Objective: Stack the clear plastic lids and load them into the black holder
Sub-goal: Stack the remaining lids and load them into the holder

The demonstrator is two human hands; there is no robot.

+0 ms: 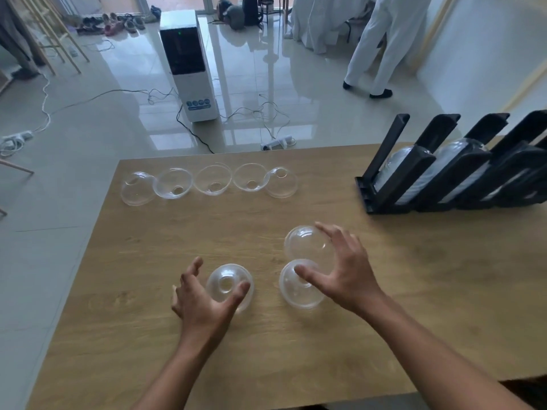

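the left hand (204, 294) curls loosely around a dome lid (229, 284) on the wooden table (148, 335), thumb touching its rim. the right hand (346, 267) spreads wide over two more lids (305, 244) — gripping or only touching, hard to say. five lids (211, 183) line the far edge; the black holder (453, 170) stands right, partly loaded.

Your single head camera looks forward and steeply down from close above the worktop (148, 335), floor (88, 119) beyond.
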